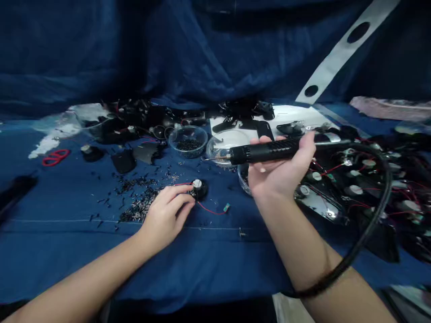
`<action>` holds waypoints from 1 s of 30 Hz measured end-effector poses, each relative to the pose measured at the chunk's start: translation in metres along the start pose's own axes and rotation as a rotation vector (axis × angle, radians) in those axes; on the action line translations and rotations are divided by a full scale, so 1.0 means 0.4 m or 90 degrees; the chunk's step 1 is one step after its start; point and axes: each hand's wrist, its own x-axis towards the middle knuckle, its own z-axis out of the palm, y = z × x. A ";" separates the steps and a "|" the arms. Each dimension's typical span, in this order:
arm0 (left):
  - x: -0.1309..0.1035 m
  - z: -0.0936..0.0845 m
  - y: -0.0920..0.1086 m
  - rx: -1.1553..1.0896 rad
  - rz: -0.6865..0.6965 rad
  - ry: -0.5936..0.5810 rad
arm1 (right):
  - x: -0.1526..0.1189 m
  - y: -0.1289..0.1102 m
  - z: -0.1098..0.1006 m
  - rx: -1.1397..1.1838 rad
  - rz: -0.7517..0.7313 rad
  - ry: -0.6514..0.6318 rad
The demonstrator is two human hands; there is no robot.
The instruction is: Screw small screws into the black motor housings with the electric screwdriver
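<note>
My left hand (168, 212) rests on the blue cloth, its fingers closed on the near side of a small motor assembly (200, 190) with a white cap and a black base. A red wire runs from this assembly to a tiny green circuit board (226, 207). Palm up, my right hand (281, 168) holds a black electric screwdriver (266, 151) level above the table. Its bit points left, over the edge of a clear bowl, and a thick black cord (384, 193) loops from its back end down past my right forearm.
Loose screws (138, 206) lie in a heap left of my left hand. Clear bowls (188, 141) with screws stand behind. Red-handled scissors (55, 157) and black plastic parts (123, 160) lie at the left. Several wired motor assemblies (357, 190) crowd the right side.
</note>
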 end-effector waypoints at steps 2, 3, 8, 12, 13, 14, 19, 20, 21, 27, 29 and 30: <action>0.024 0.008 -0.035 -0.002 0.034 -0.010 | 0.006 0.001 -0.004 -0.001 0.010 -0.001; 0.035 0.013 -0.052 -0.006 0.048 -0.018 | 0.009 0.001 -0.006 -0.002 0.012 -0.001; 0.075 0.029 -0.121 -0.056 0.104 -0.075 | 0.018 0.006 -0.013 -0.012 0.005 -0.006; 0.102 0.034 -0.149 -0.079 0.121 -0.114 | 0.020 0.009 -0.017 -0.029 -0.001 -0.008; 0.111 0.035 -0.154 -0.084 0.130 -0.129 | 0.020 0.010 -0.018 -0.031 0.000 -0.008; 0.120 0.037 -0.160 -0.088 0.136 -0.144 | 0.019 0.010 -0.018 -0.034 0.001 -0.006; 0.160 0.046 -0.176 -0.098 0.155 -0.183 | 0.019 0.011 -0.019 -0.042 0.009 0.003; 0.162 0.047 -0.174 -0.094 0.162 -0.175 | 0.019 0.011 -0.019 -0.047 0.010 0.003; 0.161 0.049 -0.170 -0.086 0.169 -0.163 | 0.020 0.011 -0.019 -0.052 0.010 0.003; 0.132 0.064 -0.127 -0.064 0.162 -0.084 | 0.019 0.014 -0.023 -0.066 -0.003 -0.008; 0.126 0.072 -0.117 -0.055 0.143 -0.065 | 0.016 0.015 -0.023 -0.080 -0.003 -0.016; 0.124 0.076 -0.112 -0.050 0.135 -0.059 | 0.014 0.015 -0.022 -0.086 -0.001 -0.015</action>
